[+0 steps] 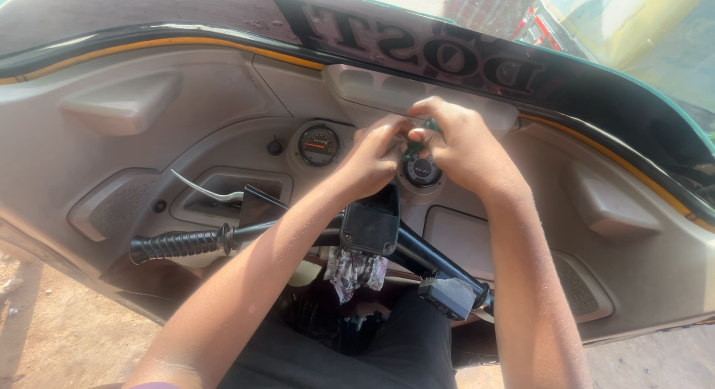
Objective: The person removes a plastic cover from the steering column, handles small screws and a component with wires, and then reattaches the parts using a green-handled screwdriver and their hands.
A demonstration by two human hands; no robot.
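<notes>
At the far left, a black ribbed handlebar grip (177,244) sticks out to the left, with a thin silver lever (205,188) curving above it in front of a recessed pocket in the grey dashboard (223,99). Further right on the dashboard sit a small black knob (275,146) and, just beside it, a round gauge (319,145) with an orange needle mark.

The left hand (375,160) reaches up from the near left, its fingers curled and pinched together at the tips. It meets the right hand (462,143) at the middle of the dashboard; the right hand's fingers are likewise bent inward and pinching. Between the two sets of fingertips is a small green object (417,142), mostly hidden, perhaps a tool handle or a cap. It is held just above a second round dial (422,171).

Nearer, below the hands, a black boxy housing (370,227) sits on the handlebar, with a patterned cloth (356,273) tucked under it. To the right a black bar slopes down to a grey switch block (447,295).
</notes>
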